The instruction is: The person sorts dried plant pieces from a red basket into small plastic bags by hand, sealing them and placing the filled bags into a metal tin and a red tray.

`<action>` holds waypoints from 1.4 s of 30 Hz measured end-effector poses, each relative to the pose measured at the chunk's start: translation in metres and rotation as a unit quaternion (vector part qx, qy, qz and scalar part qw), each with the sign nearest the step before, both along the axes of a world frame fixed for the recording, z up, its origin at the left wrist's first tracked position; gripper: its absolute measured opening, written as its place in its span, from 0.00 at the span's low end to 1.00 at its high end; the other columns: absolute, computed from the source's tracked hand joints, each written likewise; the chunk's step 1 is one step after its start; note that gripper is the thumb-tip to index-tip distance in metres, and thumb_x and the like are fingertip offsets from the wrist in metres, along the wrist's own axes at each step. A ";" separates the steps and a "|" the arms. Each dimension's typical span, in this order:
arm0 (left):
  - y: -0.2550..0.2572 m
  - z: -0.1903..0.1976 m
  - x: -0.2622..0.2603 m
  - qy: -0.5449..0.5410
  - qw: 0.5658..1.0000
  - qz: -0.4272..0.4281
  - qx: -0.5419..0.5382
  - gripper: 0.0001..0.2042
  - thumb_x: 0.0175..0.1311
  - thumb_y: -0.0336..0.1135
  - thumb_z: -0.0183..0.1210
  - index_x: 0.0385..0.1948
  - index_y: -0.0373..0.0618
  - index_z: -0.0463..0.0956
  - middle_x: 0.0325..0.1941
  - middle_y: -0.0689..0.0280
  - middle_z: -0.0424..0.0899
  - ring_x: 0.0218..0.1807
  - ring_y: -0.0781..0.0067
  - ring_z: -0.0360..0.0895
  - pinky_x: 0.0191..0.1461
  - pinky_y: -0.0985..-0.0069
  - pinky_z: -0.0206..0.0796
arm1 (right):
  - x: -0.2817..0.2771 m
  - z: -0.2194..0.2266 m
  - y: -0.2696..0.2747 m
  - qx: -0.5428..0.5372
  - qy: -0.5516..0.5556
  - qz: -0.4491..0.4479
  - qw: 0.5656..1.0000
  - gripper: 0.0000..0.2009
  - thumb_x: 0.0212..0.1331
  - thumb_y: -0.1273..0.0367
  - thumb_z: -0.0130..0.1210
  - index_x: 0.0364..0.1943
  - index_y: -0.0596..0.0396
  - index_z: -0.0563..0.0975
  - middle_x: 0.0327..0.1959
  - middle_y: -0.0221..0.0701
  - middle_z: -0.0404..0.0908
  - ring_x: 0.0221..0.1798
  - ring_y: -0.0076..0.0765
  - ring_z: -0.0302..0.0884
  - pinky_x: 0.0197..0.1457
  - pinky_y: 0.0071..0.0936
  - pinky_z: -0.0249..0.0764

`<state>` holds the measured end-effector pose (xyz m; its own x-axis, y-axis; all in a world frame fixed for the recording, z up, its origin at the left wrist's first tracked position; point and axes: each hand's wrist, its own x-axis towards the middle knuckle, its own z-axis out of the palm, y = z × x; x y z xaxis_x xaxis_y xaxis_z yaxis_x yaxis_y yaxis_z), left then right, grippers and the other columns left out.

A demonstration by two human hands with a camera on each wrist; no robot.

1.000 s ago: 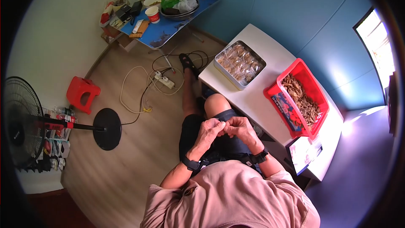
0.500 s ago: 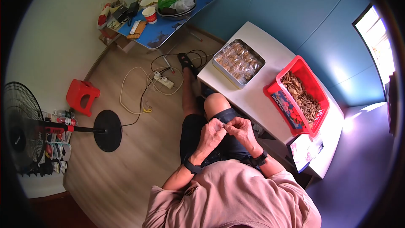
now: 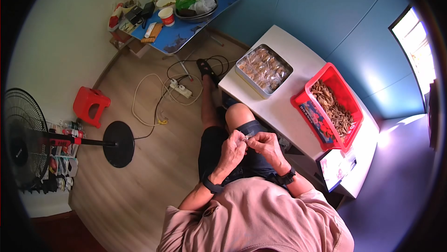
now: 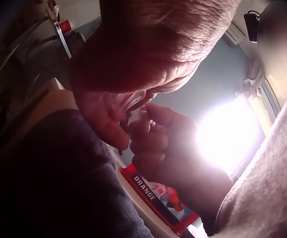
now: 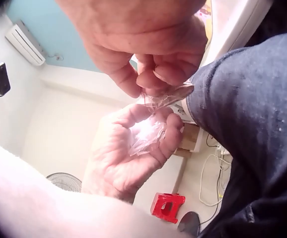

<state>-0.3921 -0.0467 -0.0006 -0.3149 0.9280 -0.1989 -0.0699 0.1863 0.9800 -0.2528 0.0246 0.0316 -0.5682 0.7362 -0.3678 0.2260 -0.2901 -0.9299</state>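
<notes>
In the head view, my left hand (image 3: 231, 153) and right hand (image 3: 268, 150) meet over the lap with a bit of clear plastic (image 3: 246, 138) between the fingertips. The right wrist view shows a clear plastic bag (image 5: 148, 136) crumpled in the left palm, under the curled fingers and thumb. Above it, the right hand pinches the upper part of the plastic, where a slim brown piece (image 5: 182, 93) lies against the film. In the left wrist view the left hand (image 4: 148, 54) hides most of the plastic.
On the white table (image 3: 233, 83) stand a metal tin (image 3: 267, 94) of small plastic-wrapped packets and a red basket (image 3: 357, 105) of loose brown dried pieces. A fan (image 3: 118, 144), a red stool (image 3: 88, 105) and a power strip (image 3: 181, 89) with cables are on the floor.
The hands have shifted slightly and the left hand has turned, its fingers pointing more forward. More of the clear plastic shows between the fingertips now. The tin and basket stay put.
</notes>
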 end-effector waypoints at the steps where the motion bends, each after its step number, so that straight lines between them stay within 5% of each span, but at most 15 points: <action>1: 0.001 0.001 0.001 -0.001 1.000 0.008 -0.004 0.04 0.61 0.30 0.53 0.32 0.39 0.70 0.23 0.62 0.77 0.25 0.71 0.78 0.29 0.72 0.72 | 0.000 -0.001 0.000 0.001 0.019 -0.017 1.000 0.09 0.58 0.66 0.62 0.27 0.57 0.81 0.22 0.22 0.78 0.24 0.14 0.66 0.27 0.16 0.62; 3: 0.002 -0.003 0.002 -0.002 1.000 0.017 -0.008 0.05 0.61 0.30 0.54 0.32 0.40 0.70 0.23 0.59 0.78 0.25 0.66 0.80 0.30 0.70 0.72 | 0.000 -0.001 -0.001 0.001 0.037 -0.035 0.999 0.08 0.58 0.67 0.62 0.27 0.57 0.81 0.22 0.21 0.77 0.24 0.14 0.66 0.26 0.16 0.62; 6: 0.003 -0.011 -0.001 0.129 0.990 0.007 0.052 0.05 0.60 0.29 0.55 0.32 0.39 0.70 0.27 0.63 0.78 0.27 0.72 0.79 0.31 0.75 0.75 | 0.002 -0.001 -0.001 0.037 0.000 -0.002 0.999 0.09 0.58 0.68 0.62 0.25 0.60 0.80 0.22 0.22 0.78 0.25 0.13 0.66 0.27 0.17 0.62; 8: 0.004 -0.005 -0.005 0.263 0.963 -0.016 0.058 0.06 0.58 0.29 0.58 0.31 0.40 0.71 0.26 0.56 0.80 0.28 0.62 0.81 0.34 0.67 0.74 | 0.004 -0.004 0.002 0.014 -0.016 0.002 1.000 0.09 0.58 0.69 0.61 0.26 0.62 0.79 0.22 0.22 0.79 0.27 0.13 0.69 0.30 0.18 0.66; 9: 0.004 -0.001 -0.005 0.263 0.963 -0.017 0.059 0.06 0.58 0.29 0.58 0.31 0.40 0.71 0.26 0.56 0.80 0.28 0.62 0.81 0.34 0.67 0.74 | 0.005 -0.006 0.001 0.015 -0.016 0.000 1.000 0.09 0.58 0.69 0.61 0.26 0.62 0.79 0.22 0.22 0.79 0.27 0.13 0.69 0.30 0.18 0.66; 11: 0.002 0.004 -0.004 0.258 0.965 -0.042 0.015 0.06 0.56 0.29 0.58 0.33 0.41 0.72 0.28 0.50 0.81 0.36 0.42 0.80 0.38 0.57 0.73 | 0.006 -0.007 0.000 0.034 -0.003 0.020 0.999 0.08 0.59 0.70 0.60 0.27 0.63 0.79 0.24 0.24 0.79 0.29 0.15 0.70 0.33 0.19 0.70; 14: 0.001 -0.007 -0.003 0.240 0.970 -0.037 0.029 0.07 0.56 0.29 0.58 0.33 0.40 0.71 0.24 0.53 0.81 0.31 0.50 0.82 0.34 0.61 0.74 | 0.007 -0.002 -0.001 0.019 0.031 0.028 0.999 0.08 0.59 0.72 0.59 0.28 0.64 0.79 0.25 0.25 0.80 0.30 0.16 0.72 0.36 0.20 0.72; 15: 0.001 -0.008 -0.004 0.242 0.969 -0.040 0.031 0.07 0.56 0.29 0.58 0.33 0.40 0.71 0.24 0.53 0.81 0.31 0.50 0.82 0.34 0.61 0.74 | 0.011 -0.004 0.001 0.024 0.061 0.048 0.997 0.07 0.61 0.72 0.58 0.36 0.64 0.78 0.31 0.27 0.80 0.33 0.18 0.74 0.39 0.20 0.73; 18: 0.002 -0.002 -0.006 0.056 0.995 -0.074 -0.038 0.05 0.57 0.28 0.54 0.33 0.38 0.70 0.24 0.57 0.80 0.27 0.66 0.82 0.29 0.69 0.74 | 0.019 -0.028 0.001 0.055 0.085 -0.061 0.993 0.11 0.62 0.71 0.57 0.44 0.64 0.76 0.36 0.28 0.79 0.37 0.21 0.75 0.41 0.20 0.73; 20: 0.005 0.005 -0.007 -0.089 0.993 -0.081 -0.001 0.03 0.58 0.28 0.50 0.30 0.40 0.70 0.29 0.62 0.80 0.29 0.78 0.79 0.29 0.83 0.74 | 0.024 -0.037 0.006 0.083 0.084 -0.054 0.992 0.15 0.64 0.69 0.57 0.51 0.63 0.73 0.40 0.28 0.77 0.39 0.21 0.75 0.43 0.21 0.73; 23: 0.017 0.012 0.000 -0.160 0.982 -0.100 -0.025 0.03 0.58 0.28 0.50 0.31 0.40 0.69 0.30 0.61 0.80 0.29 0.77 0.79 0.29 0.81 0.75 | 0.029 -0.026 0.009 0.037 0.091 -0.112 0.989 0.17 0.65 0.65 0.57 0.52 0.63 0.74 0.40 0.29 0.78 0.40 0.18 0.73 0.43 0.21 0.72; 26: 0.032 0.011 0.012 -0.248 0.960 -0.130 0.013 0.05 0.59 0.30 0.51 0.33 0.41 0.69 0.33 0.61 0.80 0.29 0.76 0.80 0.30 0.81 0.76 | 0.058 -0.024 0.020 -0.124 0.120 -0.112 0.979 0.12 0.67 0.61 0.53 0.40 0.56 0.79 0.27 0.26 0.80 0.25 0.19 0.74 0.28 0.15 0.68; 32: 0.065 0.021 0.037 -0.289 0.940 -0.178 0.014 0.08 0.59 0.32 0.54 0.36 0.41 0.69 0.36 0.61 0.80 0.30 0.77 0.80 0.31 0.81 0.77 | 0.082 0.013 0.026 -0.058 0.158 -0.171 0.971 0.12 0.66 0.61 0.55 0.33 0.56 0.78 0.23 0.27 0.80 0.20 0.18 0.72 0.25 0.15 0.67; 36: 0.090 0.037 0.062 -0.313 0.932 -0.182 0.010 0.08 0.62 0.34 0.55 0.37 0.42 0.69 0.36 0.62 0.80 0.30 0.76 0.80 0.30 0.80 0.77 | 0.101 0.035 0.036 0.095 0.037 -0.198 0.975 0.10 0.64 0.66 0.56 0.31 0.58 0.79 0.22 0.24 0.78 0.20 0.15 0.69 0.24 0.15 0.63; 42: 0.138 0.053 0.105 -0.306 0.919 -0.235 0.082 0.09 0.67 0.37 0.52 0.38 0.41 0.72 0.31 0.65 0.79 0.29 0.77 0.78 0.27 0.80 0.74 | 0.140 0.090 0.076 0.141 -0.023 -0.221 0.965 0.08 0.62 0.71 0.55 0.29 0.61 0.79 0.19 0.23 0.75 0.18 0.15 0.65 0.22 0.16 0.62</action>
